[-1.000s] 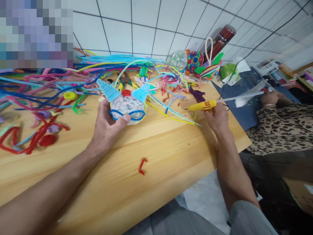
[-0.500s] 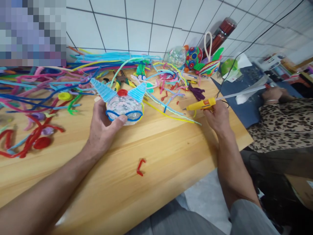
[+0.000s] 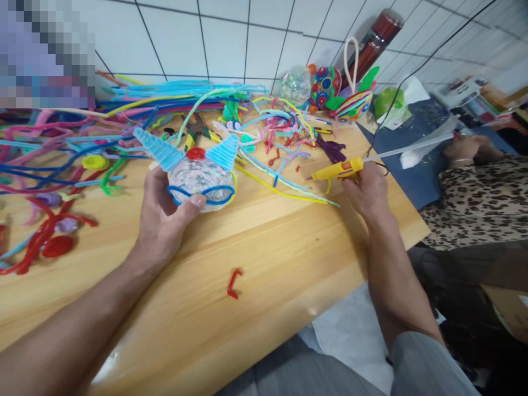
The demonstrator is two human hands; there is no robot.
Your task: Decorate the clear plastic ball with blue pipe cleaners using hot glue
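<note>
My left hand (image 3: 165, 209) grips a round craft ball (image 3: 202, 177), thumb across its front. Two light-blue pipe-cleaner ears (image 3: 225, 152) and a red coil (image 3: 196, 153) top the ball, and blue pipe-cleaner loops like glasses (image 3: 219, 194) run across its front. Over at the right, my right hand (image 3: 369, 187) is closed around a yellow glue gun (image 3: 338, 169), its nozzle pointing left and a long clear glue stick (image 3: 406, 147) out of its back. Nearer me on the wood lies a short bent red pipe-cleaner piece (image 3: 233, 284).
Pipe cleaners (image 3: 165, 91) in many colours heap along the tiled wall, with pliers (image 3: 202, 132) among them. Finished craft figures (image 3: 325, 88) and a red thermos (image 3: 377, 41) stand at the back. Beyond the table's right edge, a person in a leopard-print sleeve (image 3: 478, 192) works.
The view has shifted slightly, so most things sit a little further left or higher. Both hands keep their holds on the ball and the glue gun.
</note>
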